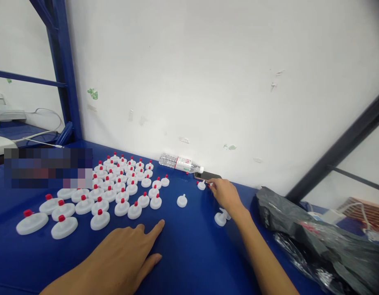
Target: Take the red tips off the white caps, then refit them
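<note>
My left hand (pixel 124 252) hovers low over the blue table, holding nothing, its index finger stretched out and its thumb apart. My right hand (pixel 225 195) reaches to the back of the table, fingertips closed together at a small red cap (pixel 209 186) beside a black phone (pixel 209 176). Just left of those fingertips stands a white funnel-shaped lid (pixel 201 186) with a bare spout. Another bare white lid (pixel 182 200) sits between my hands. Below my right wrist lie more white lids (pixel 220 218), partly hidden. To the left spread many white lids with red caps (pixel 122 207).
A clear water bottle (pixel 180 162) lies on its side against the white wall. A grey plastic bag (pixel 318 237) covers the table's right side. Blue frame posts (pixel 69 73) rise at the left, and a dark slanted bar (pixel 339 143) crosses the right.
</note>
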Demonstrator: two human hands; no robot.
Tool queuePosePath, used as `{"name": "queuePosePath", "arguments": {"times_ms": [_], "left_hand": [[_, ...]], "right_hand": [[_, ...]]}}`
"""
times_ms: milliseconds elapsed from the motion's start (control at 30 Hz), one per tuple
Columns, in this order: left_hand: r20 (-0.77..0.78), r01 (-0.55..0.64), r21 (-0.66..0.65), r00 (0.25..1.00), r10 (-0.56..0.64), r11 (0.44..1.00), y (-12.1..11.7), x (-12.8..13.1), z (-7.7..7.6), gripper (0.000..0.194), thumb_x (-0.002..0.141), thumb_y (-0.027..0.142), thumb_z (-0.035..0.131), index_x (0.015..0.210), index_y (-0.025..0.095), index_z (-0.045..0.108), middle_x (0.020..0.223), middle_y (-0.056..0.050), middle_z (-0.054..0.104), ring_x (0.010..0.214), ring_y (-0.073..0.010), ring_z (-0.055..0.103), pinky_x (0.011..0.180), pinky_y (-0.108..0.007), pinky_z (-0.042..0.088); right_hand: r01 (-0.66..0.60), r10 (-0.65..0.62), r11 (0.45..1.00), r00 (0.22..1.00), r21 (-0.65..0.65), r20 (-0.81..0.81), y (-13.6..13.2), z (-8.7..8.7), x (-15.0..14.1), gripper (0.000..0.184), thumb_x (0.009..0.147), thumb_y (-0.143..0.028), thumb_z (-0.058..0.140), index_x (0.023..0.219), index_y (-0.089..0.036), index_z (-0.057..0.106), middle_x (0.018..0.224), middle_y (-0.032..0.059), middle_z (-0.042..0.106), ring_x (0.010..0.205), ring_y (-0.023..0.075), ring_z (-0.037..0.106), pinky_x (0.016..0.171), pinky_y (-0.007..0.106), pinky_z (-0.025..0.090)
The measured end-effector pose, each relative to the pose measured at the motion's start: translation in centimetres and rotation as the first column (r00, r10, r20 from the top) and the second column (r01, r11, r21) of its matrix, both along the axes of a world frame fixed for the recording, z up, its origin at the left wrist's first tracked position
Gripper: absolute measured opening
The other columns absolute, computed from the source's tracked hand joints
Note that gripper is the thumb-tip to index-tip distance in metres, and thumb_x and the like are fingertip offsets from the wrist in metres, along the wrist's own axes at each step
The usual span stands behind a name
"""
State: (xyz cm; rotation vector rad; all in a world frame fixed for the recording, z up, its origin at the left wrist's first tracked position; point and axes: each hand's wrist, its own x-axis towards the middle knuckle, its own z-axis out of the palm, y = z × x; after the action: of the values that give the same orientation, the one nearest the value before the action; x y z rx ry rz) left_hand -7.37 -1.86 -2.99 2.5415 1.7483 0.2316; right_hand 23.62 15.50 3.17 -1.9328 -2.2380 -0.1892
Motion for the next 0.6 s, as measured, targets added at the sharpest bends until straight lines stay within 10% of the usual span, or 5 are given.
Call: {"name": "queuePosePath", "arguments": {"times_ms": [600], "left_hand": [[0.011, -0.027, -0.023, 1.0, 0.027, 0.999, 0.2, 0.28, 0.67, 0.06, 0.103, 0.041, 0.053, 0.162, 0.036, 0.043, 0.127, -0.014, 0.076, 0.115, -0.0309, 0.073, 0.1, -0.041, 0.052]], "right_hand": [[0.138, -0.137, 0.99, 0.99, -0.03, 0.013, 0.4, 0.17, 0.84, 0.014, 0.1, -0.022, 0.065, 0.106, -0.024, 0.078, 0.109, 0.0087, 0.08, 0.102, 0.0254, 0.075, 0.076, 0.03, 0.045]]}}
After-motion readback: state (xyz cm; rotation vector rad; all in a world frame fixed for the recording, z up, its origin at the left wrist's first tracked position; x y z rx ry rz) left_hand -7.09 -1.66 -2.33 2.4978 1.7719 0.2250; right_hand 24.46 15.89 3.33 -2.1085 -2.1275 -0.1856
